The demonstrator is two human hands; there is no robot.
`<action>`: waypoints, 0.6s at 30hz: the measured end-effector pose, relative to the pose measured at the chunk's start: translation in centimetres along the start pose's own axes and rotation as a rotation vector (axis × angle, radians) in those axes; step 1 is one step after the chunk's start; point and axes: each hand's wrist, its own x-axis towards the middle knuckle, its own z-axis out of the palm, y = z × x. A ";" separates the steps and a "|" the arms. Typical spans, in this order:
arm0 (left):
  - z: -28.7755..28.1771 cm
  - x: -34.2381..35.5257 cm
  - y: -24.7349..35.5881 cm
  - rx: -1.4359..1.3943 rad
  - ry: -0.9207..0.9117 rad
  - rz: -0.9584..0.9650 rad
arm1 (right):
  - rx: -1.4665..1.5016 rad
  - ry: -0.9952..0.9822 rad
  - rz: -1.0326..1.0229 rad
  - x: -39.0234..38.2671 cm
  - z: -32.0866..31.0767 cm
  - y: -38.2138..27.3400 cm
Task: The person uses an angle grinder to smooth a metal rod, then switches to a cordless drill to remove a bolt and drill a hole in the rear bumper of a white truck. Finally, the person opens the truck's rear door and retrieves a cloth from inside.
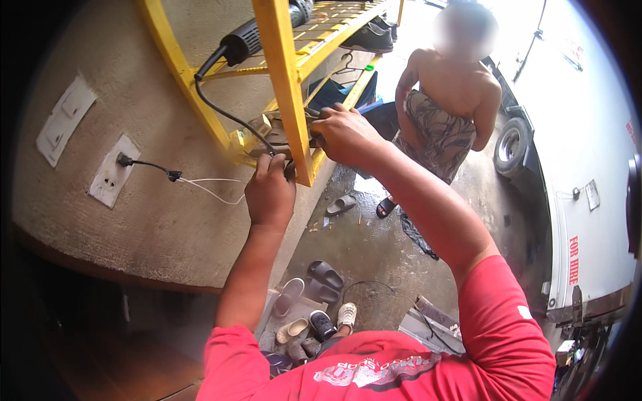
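My left hand (271, 190) is closed at the lower end of the black cord (221, 107), beside the foot of the yellow metal rack's front post (286, 87). That cord hangs from a black power tool (251, 40) lying on the upper shelf. My right hand (348, 134) has its fingers curled beside the post at lower-shelf height, where a dark brownish item (281, 137) lies; what exactly it grips is hidden. A black plug (124, 160) sits in the wall socket (107, 180), its lead running to thin white wires (210, 190) near my left hand.
A shirtless person (448, 107) in patterned shorts stands at the right, beside a white truck body (582, 167) with a wheel (510, 147). Shoes and sandals (324, 274) lie on the wet floor (381, 260). A switch plate (67, 120) is on the wall at the left.
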 end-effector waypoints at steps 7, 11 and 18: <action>2.3 -2.8 -3.0 -0.363 0.132 0.009 | 0.222 0.096 0.264 -7.7 6.3 1.4; 2.5 -3.9 -2.3 -0.327 0.146 0.026 | 0.383 0.314 0.378 -10.6 7.1 0.5; 1.1 -9.4 -1.0 -0.192 0.199 0.036 | 0.561 0.335 0.625 -25.9 5.6 2.0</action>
